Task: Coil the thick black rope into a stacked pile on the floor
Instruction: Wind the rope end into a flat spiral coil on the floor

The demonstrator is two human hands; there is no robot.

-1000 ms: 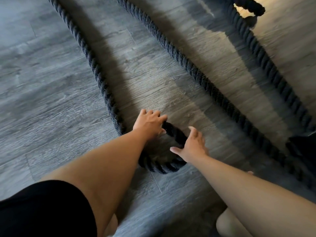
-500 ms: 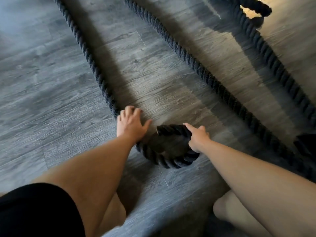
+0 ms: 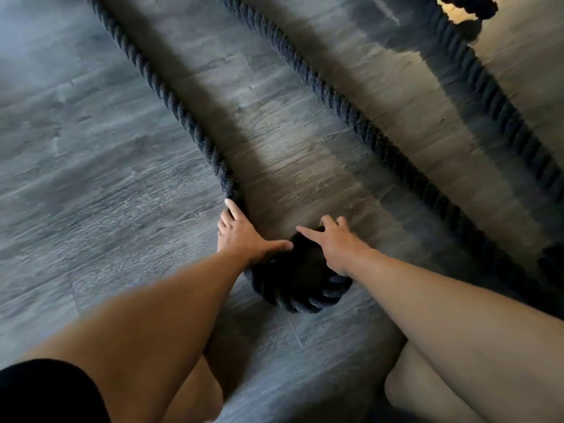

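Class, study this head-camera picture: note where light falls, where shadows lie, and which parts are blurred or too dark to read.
Head view: warm glare in the top right corner. Head view: the thick black rope throws a broad shadow band to its right. Head view: the floor at left is smeared. Head view: the coil between left hand and right hand is black inside, its detail lost.
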